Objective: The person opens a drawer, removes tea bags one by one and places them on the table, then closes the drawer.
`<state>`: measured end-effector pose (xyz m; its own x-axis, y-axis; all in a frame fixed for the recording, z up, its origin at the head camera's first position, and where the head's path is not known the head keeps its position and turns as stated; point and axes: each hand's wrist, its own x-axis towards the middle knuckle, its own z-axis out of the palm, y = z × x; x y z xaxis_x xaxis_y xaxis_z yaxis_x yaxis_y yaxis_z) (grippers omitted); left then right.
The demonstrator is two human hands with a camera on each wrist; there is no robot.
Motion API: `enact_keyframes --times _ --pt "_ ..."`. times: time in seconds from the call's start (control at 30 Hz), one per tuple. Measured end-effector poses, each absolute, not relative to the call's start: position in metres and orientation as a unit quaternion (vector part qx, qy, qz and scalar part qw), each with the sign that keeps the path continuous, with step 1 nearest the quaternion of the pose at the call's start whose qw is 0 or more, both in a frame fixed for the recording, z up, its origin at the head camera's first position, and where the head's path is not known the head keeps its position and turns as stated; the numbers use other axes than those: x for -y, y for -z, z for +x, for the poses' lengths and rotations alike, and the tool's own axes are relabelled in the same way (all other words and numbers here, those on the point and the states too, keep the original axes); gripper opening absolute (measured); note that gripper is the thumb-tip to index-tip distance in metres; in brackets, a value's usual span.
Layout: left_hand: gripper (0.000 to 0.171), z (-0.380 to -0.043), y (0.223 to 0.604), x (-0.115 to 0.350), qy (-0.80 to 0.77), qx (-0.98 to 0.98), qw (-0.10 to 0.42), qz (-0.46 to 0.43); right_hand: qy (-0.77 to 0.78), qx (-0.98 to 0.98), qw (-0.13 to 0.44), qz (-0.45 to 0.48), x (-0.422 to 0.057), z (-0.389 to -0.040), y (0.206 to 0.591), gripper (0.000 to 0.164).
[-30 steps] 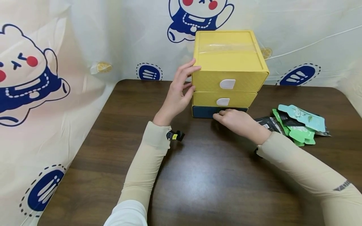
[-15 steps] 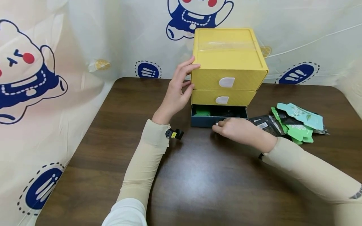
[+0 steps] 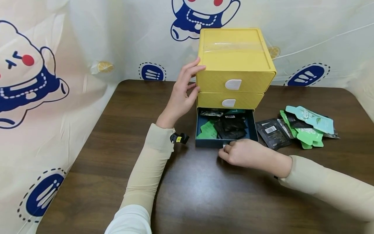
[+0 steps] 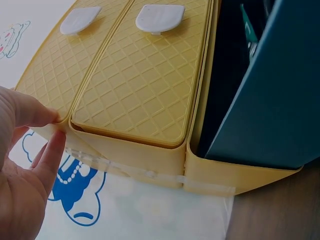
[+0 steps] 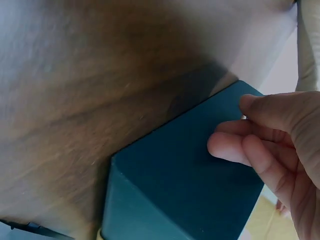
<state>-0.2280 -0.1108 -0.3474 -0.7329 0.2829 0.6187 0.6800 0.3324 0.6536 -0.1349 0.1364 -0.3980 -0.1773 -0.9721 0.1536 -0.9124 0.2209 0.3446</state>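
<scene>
The blue bottom drawer stands well out from its yellow cabinet, near the middle of the far edge of the worktop, with black packets and a green packet among those inside. My right hand pinches the white tab on the drawer's front; my left hand, fingers spread, touches the cabinet's left front edge and grips nothing. In my judgement the pull calls for a straight, low line, slow toward the end lest the drawer drop from its shell, the left hand bracing against a forward slide. A black packet with a barcode lies just beside the drawer's right wall, where it could catch. Beyond, a loose pile of packets lies toward the worktop's far right corner, before a cartoon-printed sheet.
</scene>
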Motion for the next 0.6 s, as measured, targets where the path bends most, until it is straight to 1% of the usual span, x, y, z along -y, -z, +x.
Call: enact_keyframes --times 0.2,0.37,0.6 --pt "0.05 -0.228 0.347 0.111 0.488 0.79 0.203 -0.31 0.097 0.75 0.183 0.628 -0.137 -0.114 0.394 0.017" --pt "0.05 -0.228 0.345 0.111 0.483 0.792 0.204 -0.312 0.106 0.745 0.169 0.637 -0.135 -0.098 0.389 0.019" --pt "0.05 -0.228 0.347 0.111 0.489 0.79 0.204 -0.309 0.098 0.755 0.173 0.625 -0.132 -0.091 0.388 0.016"
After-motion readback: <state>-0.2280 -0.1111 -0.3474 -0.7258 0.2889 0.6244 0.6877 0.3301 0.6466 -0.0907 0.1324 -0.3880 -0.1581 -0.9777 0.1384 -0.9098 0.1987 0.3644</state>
